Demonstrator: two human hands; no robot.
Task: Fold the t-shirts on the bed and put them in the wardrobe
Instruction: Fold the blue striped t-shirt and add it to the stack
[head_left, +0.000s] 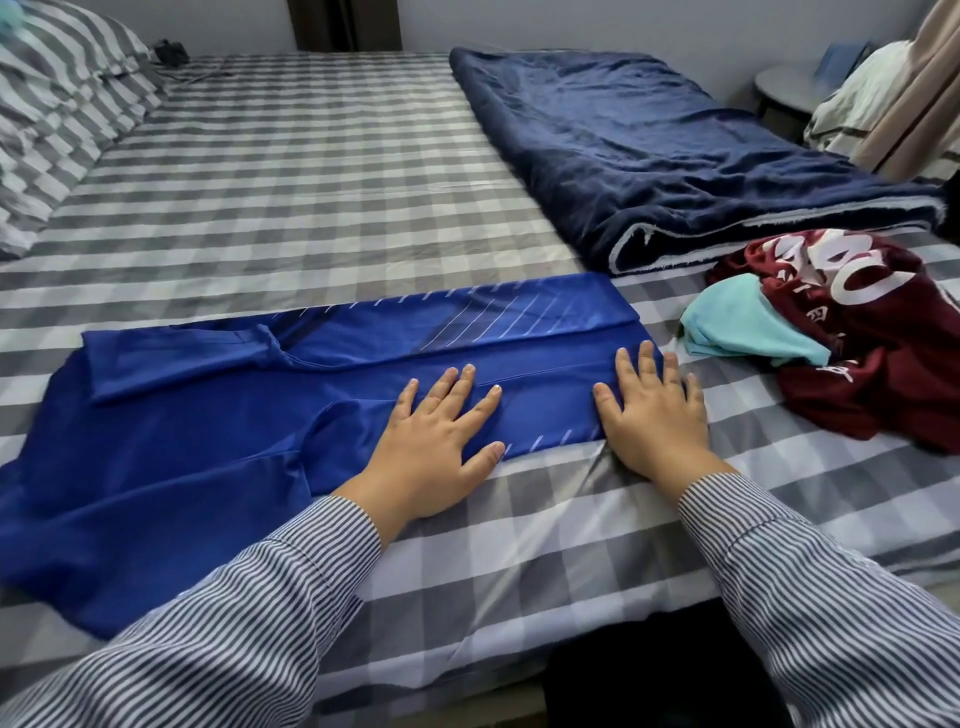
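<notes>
Both hands flat, fingers spread: left hand (435, 444) & right hand (652, 413) atop blue t-shirt (208, 415).

1. A blue shirt (218, 410) lies across the checked bed (291, 171), its sides folded in lengthwise.
2. The left hand (436, 447) and right hand (649, 415) press flat, fingers spread, on the shirt's 3 o'clock end.
3. At 2 o'clock lie a maroon shirt (872, 358) and a teal shirt (748, 327), crumpled and touching.
4. A navy blanket (675, 156) lies folded at 1 o'clock.
5. Striped pillows (52, 104) sit at 10 o'clock.
</notes>
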